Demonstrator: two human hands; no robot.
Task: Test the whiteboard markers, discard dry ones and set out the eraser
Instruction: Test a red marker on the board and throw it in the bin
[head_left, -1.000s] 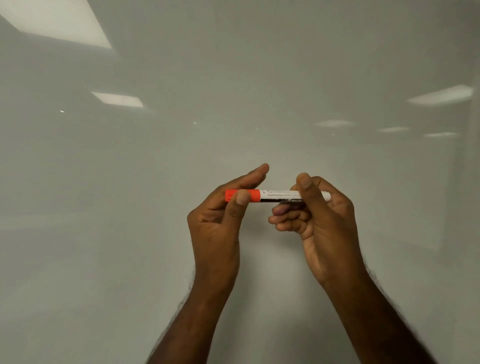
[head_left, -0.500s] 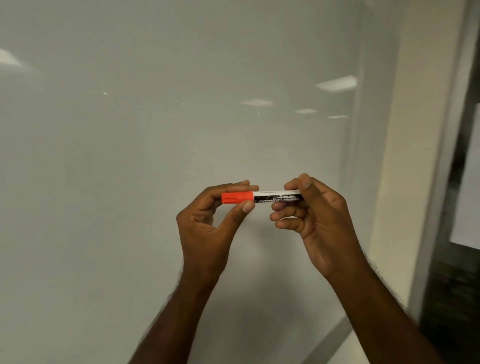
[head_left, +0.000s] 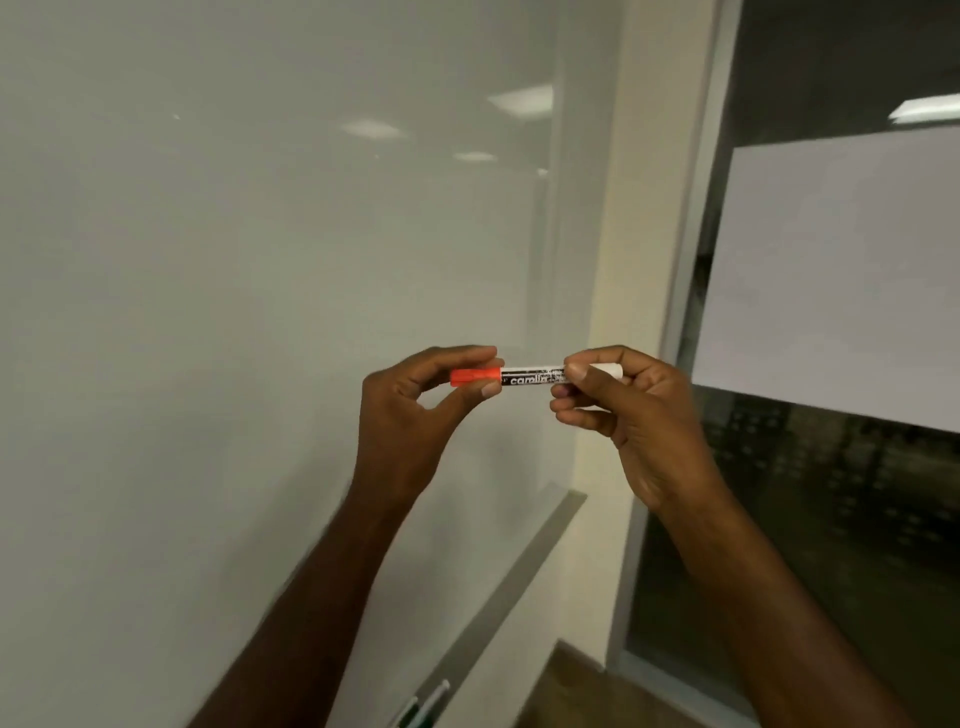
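I see one marker (head_left: 535, 375) held up in front of the whiteboard (head_left: 234, 312), clear of its surface as far as I can tell. Its long axis runs almost level, left to right across the scene. The orange cap (head_left: 474, 376) points left, and the white butt end points right. The barrel is white with a black printed band between the two hands.

My left hand (head_left: 410, 415) pinches the cap: the thumb tip presses it from below, and the curled fingers close on it from above. My right hand (head_left: 639, 415) grips the barrel, thumb over the near side, the fingers curled round it underneath. So each grip is closed on the same marker, one at each end. The cap looks seated on the barrel, with no gap that I can make out.

Low in the scene a grey tray (head_left: 519, 582) runs along the bottom edge of the whiteboard. At its near end lie what I count as two more markers (head_left: 423, 709), one with a green end, though they are blurred and cut by the frame edge. To the right a cream wall strip stands beside a dark window (head_left: 831, 519), which carries one white sheet (head_left: 841, 280).
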